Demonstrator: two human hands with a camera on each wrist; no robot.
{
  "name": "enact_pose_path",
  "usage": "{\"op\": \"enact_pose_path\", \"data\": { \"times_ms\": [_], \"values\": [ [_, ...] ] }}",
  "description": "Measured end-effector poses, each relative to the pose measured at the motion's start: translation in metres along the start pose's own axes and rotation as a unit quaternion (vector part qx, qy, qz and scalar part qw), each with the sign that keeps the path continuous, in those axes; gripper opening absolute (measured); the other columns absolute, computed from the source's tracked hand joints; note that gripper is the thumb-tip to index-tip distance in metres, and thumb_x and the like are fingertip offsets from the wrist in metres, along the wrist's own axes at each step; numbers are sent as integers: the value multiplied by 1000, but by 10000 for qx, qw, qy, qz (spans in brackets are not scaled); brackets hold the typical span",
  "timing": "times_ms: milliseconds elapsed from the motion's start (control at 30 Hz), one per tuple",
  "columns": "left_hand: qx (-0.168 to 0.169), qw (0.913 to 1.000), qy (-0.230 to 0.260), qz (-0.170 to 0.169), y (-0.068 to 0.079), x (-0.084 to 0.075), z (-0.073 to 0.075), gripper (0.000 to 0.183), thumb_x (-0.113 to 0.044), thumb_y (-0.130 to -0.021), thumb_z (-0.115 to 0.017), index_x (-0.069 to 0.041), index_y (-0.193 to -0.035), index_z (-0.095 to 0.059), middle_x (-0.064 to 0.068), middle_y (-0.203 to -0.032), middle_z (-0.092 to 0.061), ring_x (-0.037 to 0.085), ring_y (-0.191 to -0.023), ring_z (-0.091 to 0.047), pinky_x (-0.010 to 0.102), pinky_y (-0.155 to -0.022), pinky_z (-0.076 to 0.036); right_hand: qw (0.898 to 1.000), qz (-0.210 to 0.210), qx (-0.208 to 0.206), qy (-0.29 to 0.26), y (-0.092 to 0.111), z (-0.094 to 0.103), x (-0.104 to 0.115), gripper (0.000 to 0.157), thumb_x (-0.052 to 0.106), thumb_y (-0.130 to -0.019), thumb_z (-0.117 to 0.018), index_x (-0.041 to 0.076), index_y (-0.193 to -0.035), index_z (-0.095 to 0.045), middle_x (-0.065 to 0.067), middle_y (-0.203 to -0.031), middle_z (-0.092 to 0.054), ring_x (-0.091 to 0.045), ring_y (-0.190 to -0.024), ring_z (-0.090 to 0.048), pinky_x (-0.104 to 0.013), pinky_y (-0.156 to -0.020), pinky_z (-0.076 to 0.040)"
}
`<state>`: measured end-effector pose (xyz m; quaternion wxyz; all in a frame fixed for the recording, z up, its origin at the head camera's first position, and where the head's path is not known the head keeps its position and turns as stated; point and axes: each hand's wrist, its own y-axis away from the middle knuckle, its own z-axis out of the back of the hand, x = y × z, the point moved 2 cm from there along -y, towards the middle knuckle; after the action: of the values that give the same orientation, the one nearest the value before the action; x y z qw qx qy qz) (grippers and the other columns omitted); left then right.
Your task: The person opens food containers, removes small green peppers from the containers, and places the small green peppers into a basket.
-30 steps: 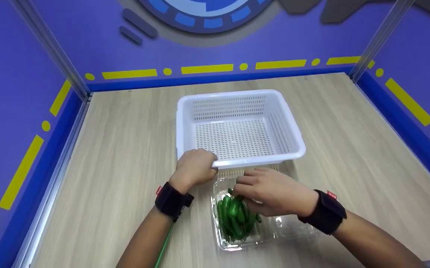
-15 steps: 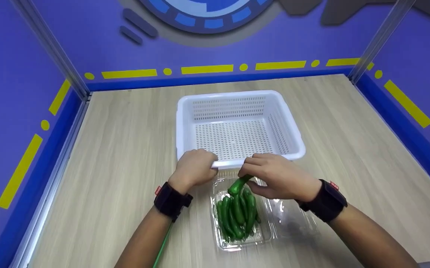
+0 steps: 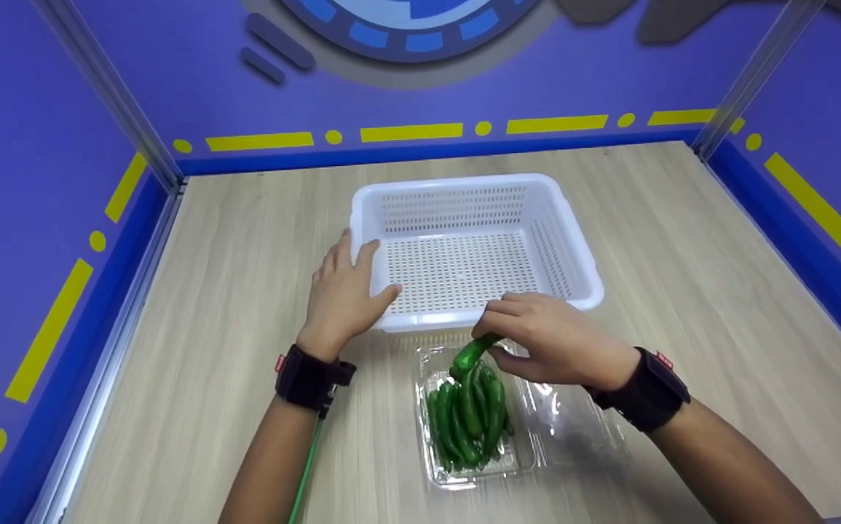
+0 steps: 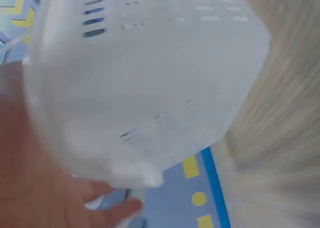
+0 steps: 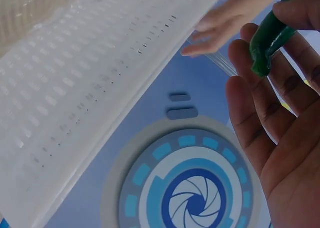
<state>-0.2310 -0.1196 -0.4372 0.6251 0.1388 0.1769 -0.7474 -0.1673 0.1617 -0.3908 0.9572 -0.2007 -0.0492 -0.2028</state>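
Lower centre of the head view, a clear plastic box [image 3: 456,483] holds a bunch of green peppers [image 3: 467,418]. Above it, mid-frame, a white perforated basket [image 3: 460,273] stands on the desk [image 3: 245,240]. The right hand [image 3: 547,338] pinches one pepper [image 3: 470,358] over the box's upper end; the left hand [image 3: 344,291] spreads wide across the basket's left rim, contact unclear.

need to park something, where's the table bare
Bare table lies left of the left hand and right of the white basket. It's crowded in front of the basket: right hand, held green pepper, clear container of peppers.
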Motion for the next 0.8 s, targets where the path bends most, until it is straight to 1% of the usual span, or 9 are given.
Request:
{"op": "enact_pose_path", "data": {
  "times_ms": [33,100,167,233,300,367,500,633,800],
  "values": [
    [32,9998,102,184,-1,2,-2,81,-50,-92,-64,-14,-159,-34,24,-167,-18,46,-146,-35,63,-110,-37,10000,-24,-6,-4,0,1,0,22,10,-84,-72,18,-103,-65,9,-92,-64,-10,-81,-60,-30,-73,-52],
    [126,9984,229,497,-3,5,-6,86,-44,-92,-63,-14,-162,-25,27,-162,-27,47,-135,-48,61,-101,-45,10000,-95,-1,13,0,3,-2,22,11,-84,-72,19,-103,-66,9,-93,-64,-9,-82,-60,-29,-74,-52],
    [227,9969,278,695,-4,6,-8,89,-40,-92,-60,-13,-165,-16,28,-153,-40,45,-118,-60,58,-91,-51,9998,-174,-15,35,-1,6,-6,21,11,-85,-72,19,-103,-66,9,-93,-64,-9,-82,-61,-29,-73,-53],
    [335,9957,286,821,-6,8,-10,91,-37,-92,-57,-13,-165,-8,27,-143,-52,41,-103,-66,55,-83,-53,9995,-290,-79,55,-1,8,-12,20,11,-85,-72,19,-102,-66,8,-93,-66,-10,-83,-62,-30,-73,-53],
    [387,9947,293,905,-8,8,-10,92,-33,-93,-54,-11,-165,-2,24,-129,-62,36,-89,-67,50,-74,-53,9989,-446,-141,50,-2,11,-19,20,11,-84,-73,18,-101,-66,8,-94,-67,-10,-84,-63,-31,-74,-54],
    [410,9940,285,976,-9,9,-10,91,-30,-94,-51,-8,-165,1,22,-116,-68,32,-81,-65,46,-68,-50,9979,-608,-222,-14,-3,13,-27,19,11,-84,-74,17,-100,-67,7,-94,-69,-10,-85,-65,-31,-75,-55],
    [405,9936,164,1041,-9,7,-10,87,-26,-95,-46,-3,-163,3,16,-89,-70,28,-67,-63,41,-55,-43,9944,-1009,-302,-67,-6,20,-45,18,10,-84,-75,17,-98,-67,7,-95,-70,-8,-86,-66,-31,-77,-55],
    [386,9937,81,1047,-8,5,-11,86,-25,-97,-47,-2,-163,3,14,-82,-68,27,-64,-61,39,-52,-40,9904,-1347,-318,22,-8,25,-56,16,11,-85,-75,17,-97,-67,5,-94,-70,-8,-83,-64,-31,-74,-54],
    [365,9936,5,1067,-8,4,-12,86,-26,-97,-47,-2,-163,3,12,-77,-66,26,-61,-61,38,-50,-39,9862,-1612,-386,-21,-9,26,-66,14,13,-87,-74,16,-99,-67,3,-94,-69,-9,-81,-64,-33,-72,-54]
  ]
}}
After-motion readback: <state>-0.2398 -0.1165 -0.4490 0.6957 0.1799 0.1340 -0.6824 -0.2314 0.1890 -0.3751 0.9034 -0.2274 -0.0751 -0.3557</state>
